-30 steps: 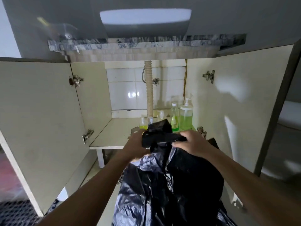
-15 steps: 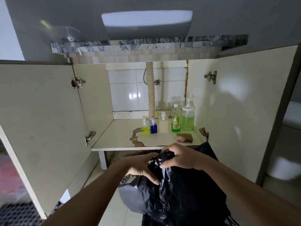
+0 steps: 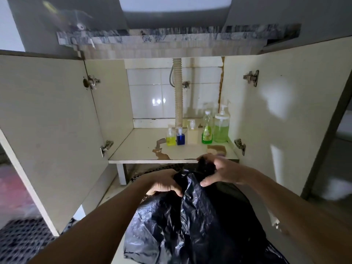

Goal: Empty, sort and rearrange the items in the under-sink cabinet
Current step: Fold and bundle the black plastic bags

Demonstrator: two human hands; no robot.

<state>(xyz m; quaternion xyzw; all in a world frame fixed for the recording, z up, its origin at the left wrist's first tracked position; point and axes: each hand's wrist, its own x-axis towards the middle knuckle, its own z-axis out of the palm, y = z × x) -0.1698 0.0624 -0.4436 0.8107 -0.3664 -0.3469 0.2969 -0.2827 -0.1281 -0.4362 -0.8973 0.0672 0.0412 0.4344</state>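
Note:
A crumpled black plastic bag (image 3: 198, 221) hangs in front of the open under-sink cabinet, below its shelf (image 3: 141, 149). My left hand (image 3: 162, 184) grips the bag's bunched top on the left and my right hand (image 3: 222, 171) grips it on the right. On the shelf at the back right stand a small yellow bottle (image 3: 170, 137), a small blue bottle (image 3: 180, 137), a cream pump bottle (image 3: 192, 133), a green dish-soap bottle (image 3: 207, 128) and a large green pump bottle (image 3: 221, 125). A brown sponge (image 3: 217, 149) lies near the shelf's front right.
Both cabinet doors stand open, the left door (image 3: 47, 130) and the right door (image 3: 285, 121). A ribbed drain hose (image 3: 178, 92) runs down the tiled back wall. A stain (image 3: 161, 152) marks the shelf. A patterned mat (image 3: 21, 239) lies on the floor at lower left.
Both hands have lowered the bag's top from in front of the bottles to below the shelf edge, so the bottles and sponge now show. The hands have drawn slightly apart.

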